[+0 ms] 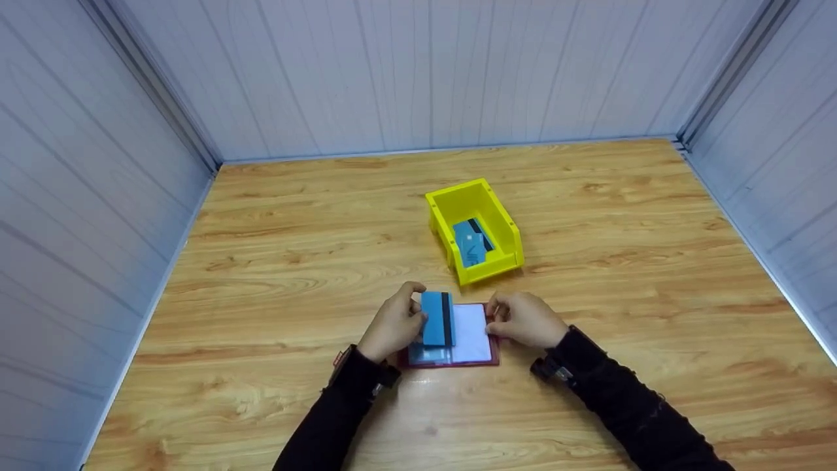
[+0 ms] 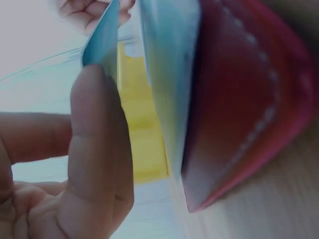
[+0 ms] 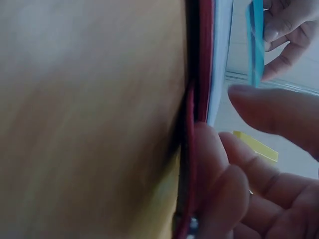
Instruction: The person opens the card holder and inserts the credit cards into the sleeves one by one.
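A red card holder (image 1: 495,353) lies spread on the table, with clear sleeves on its left side and white pages (image 1: 471,333) on its right. Above the left side, my left hand (image 1: 395,322) holds a blue card (image 1: 432,319) with a black stripe, its thumb and fingers at the card's left edge. My right hand (image 1: 526,319) is at the holder's right edge. In the right wrist view its bent fingers (image 3: 212,164) rest against the red cover (image 3: 190,149), while the thumb stands apart from them. The left wrist view shows stitching along the red cover (image 2: 239,94).
Just beyond the holder stands a yellow bin (image 1: 512,239) with several blue cards (image 1: 472,245) inside. Light panel walls (image 1: 392,78) enclose the wooden table (image 1: 294,261) at the back and both sides.
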A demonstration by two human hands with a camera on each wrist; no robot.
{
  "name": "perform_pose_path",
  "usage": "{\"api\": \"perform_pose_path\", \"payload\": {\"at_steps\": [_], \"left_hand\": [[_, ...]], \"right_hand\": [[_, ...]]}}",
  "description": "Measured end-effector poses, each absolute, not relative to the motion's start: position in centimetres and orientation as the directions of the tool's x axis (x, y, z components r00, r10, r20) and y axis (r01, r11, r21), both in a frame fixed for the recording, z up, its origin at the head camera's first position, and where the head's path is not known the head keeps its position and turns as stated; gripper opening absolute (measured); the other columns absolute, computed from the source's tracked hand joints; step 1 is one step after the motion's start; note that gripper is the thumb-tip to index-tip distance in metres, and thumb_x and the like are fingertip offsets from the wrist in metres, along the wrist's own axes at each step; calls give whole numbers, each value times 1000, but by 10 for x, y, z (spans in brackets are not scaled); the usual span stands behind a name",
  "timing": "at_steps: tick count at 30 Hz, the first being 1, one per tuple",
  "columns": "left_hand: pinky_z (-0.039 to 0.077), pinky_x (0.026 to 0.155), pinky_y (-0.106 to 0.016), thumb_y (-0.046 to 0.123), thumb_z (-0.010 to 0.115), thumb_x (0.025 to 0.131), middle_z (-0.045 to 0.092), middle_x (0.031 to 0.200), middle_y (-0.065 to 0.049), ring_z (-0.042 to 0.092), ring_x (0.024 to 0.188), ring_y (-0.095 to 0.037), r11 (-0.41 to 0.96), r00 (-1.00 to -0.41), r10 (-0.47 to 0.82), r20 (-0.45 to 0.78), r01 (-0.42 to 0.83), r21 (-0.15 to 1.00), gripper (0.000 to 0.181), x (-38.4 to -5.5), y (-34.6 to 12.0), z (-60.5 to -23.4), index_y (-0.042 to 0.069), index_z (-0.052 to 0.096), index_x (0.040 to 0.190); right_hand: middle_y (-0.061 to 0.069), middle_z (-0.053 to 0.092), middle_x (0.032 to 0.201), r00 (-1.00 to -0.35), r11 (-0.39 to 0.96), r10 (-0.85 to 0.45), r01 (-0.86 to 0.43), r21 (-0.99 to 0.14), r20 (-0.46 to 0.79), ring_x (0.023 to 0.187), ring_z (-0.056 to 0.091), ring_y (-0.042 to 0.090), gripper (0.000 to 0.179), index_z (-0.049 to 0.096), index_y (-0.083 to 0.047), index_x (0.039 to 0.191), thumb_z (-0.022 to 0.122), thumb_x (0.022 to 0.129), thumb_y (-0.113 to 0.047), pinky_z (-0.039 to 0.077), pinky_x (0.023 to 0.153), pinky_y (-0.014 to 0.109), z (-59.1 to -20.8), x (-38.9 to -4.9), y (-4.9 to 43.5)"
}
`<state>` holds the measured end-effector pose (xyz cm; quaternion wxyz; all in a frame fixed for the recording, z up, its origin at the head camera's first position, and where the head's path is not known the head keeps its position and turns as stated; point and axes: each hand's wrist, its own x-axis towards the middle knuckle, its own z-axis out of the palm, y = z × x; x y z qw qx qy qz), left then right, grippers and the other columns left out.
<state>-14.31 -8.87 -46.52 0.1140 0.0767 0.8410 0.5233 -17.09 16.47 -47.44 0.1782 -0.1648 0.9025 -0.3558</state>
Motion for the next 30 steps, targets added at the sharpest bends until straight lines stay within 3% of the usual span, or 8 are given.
{"api": "perform_pose_path", "payload": {"at_steps": [8,21,30], "left_hand": [[56,54,-29,-5,53,90,47,77,-2,57,53,-11,480,-952,265,-151,-6,877,44,-143,-89,-467,-7,44,133],[56,54,-29,-5,52,88,46,78,-2,57,54,-11,498,-953,251,-171,-25,867,42,-141,-89,-466,-4,46,130],[58,56,-30,-8,52,85,46,77,-3,59,57,-14,477,-948,252,-196,-55,877,45,-140,-87,-465,-6,44,129]], "right_hand": [[-4,57,70,-880,773,-427,-236,-589,-208,61,49,11,19,65,-13,94,77,81,-17,38,57,26,-474,-167,160],[-5,58,69,-875,758,-458,-294,-582,-155,59,49,9,19,65,-11,92,78,80,-16,37,57,25,-474,-167,162],[-3,59,70,-875,757,-446,-258,-600,-187,60,50,10,19,65,-12,93,78,80,-16,39,57,25,-473,-166,162]]}}
